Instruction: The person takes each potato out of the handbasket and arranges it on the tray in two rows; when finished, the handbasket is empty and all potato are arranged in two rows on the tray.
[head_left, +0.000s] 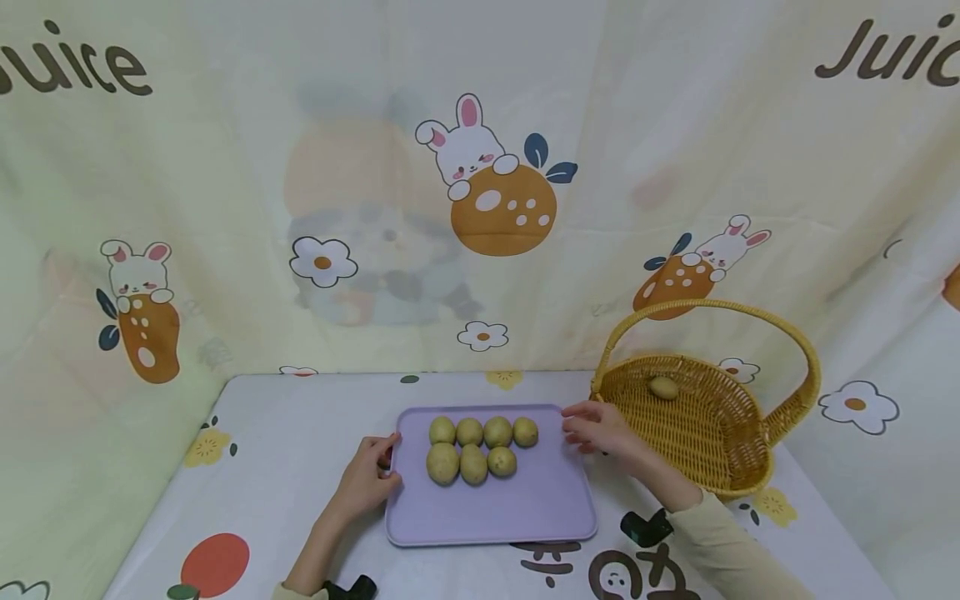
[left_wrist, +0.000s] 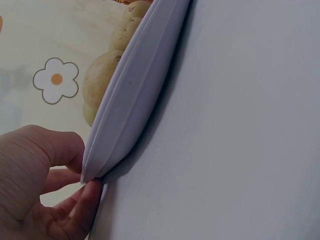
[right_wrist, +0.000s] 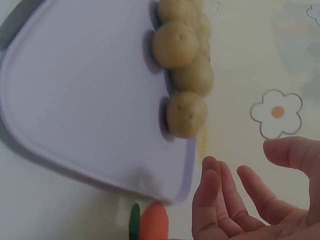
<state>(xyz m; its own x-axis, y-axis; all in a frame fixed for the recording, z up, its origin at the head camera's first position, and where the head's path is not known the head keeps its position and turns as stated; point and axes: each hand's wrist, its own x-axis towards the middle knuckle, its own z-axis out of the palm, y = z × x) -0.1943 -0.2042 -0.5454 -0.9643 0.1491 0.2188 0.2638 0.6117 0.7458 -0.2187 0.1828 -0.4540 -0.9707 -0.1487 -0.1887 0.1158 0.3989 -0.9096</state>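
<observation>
Several small yellow potatoes sit in two rows on a lilac tray; the back row is longer than the front one. My left hand grips the tray's left rim, thumb and fingers at its edge; the left wrist view shows this hand at the rim close up. Near the tray's back right corner, my right hand holds nothing. Its fingers and thumb are spread apart in the right wrist view, with the hand beside the tray corner and the endmost potato a little way off.
A yellow wicker basket with a tall handle stands right of the tray, behind my right forearm. One potato lies inside it. A patterned cloth covers the table, and a printed curtain hangs behind.
</observation>
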